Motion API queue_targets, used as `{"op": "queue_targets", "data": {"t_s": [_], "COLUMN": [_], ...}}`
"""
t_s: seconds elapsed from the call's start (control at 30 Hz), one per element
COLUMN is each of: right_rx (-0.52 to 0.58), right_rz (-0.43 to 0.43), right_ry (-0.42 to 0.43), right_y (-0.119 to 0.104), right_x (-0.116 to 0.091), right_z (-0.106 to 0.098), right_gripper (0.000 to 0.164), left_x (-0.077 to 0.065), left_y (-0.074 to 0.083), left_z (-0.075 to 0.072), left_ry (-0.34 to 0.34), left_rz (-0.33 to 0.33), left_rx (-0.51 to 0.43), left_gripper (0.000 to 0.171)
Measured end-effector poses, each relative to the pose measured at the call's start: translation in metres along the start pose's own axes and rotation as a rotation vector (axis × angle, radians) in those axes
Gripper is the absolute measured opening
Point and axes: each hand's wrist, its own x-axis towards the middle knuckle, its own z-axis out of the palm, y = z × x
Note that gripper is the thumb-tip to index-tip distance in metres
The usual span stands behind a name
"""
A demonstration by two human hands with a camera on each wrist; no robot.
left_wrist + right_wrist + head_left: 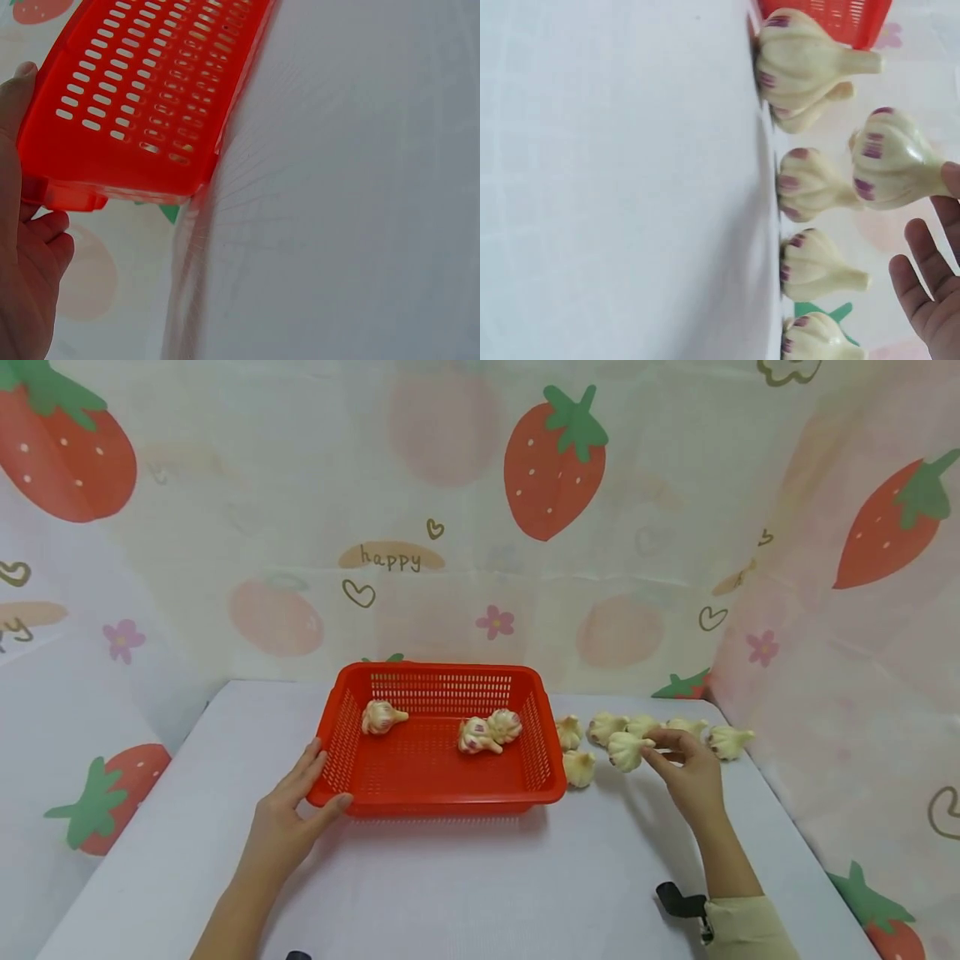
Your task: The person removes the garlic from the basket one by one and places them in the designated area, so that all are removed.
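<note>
A red plastic basket (438, 797) stands on the white table with three garlic bulbs inside: one garlic bulb (381, 717) at its left, two touching near its right side. My left hand (288, 818) holds the basket's front left corner, thumb at the front rim; in the left wrist view its fingers (56, 232) curl below the rim. Between thumb and fingers, my right hand (690, 768) pinches a garlic bulb (626, 752) by its stem, raised above the table. The right wrist view shows this held bulb (896, 161) apart from the others, its white skin marked purple.
Several more garlic bulbs (726, 742) lie along the table right of the basket, two of them close against its wall. The white table (465, 885) meets a strawberry-printed cloth (465, 610) at the back and sides. A black device (681, 902) is near the right wrist.
</note>
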Motion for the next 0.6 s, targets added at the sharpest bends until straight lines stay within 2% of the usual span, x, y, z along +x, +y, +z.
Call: {"op": "queue_targets", "data": {"t_s": [0.2,0.6], "right_rx": [0.024,-0.064], "right_rz": [0.064,0.102], "right_ry": [-0.047,-0.062], "right_y": [0.013,0.029], "right_x": [0.000,0.002], "right_z": [0.005,0.007], "right_gripper": [0.029,0.025], "left_x": [0.000,0.000], "left_y": [0.001,0.002], "left_z": [0.001,0.001], "left_ry": [0.006,0.000], "left_rz": [0.002,-0.004], "left_rx": [-0.006,-0.010], "left_gripper": [0.080,0.080]}}
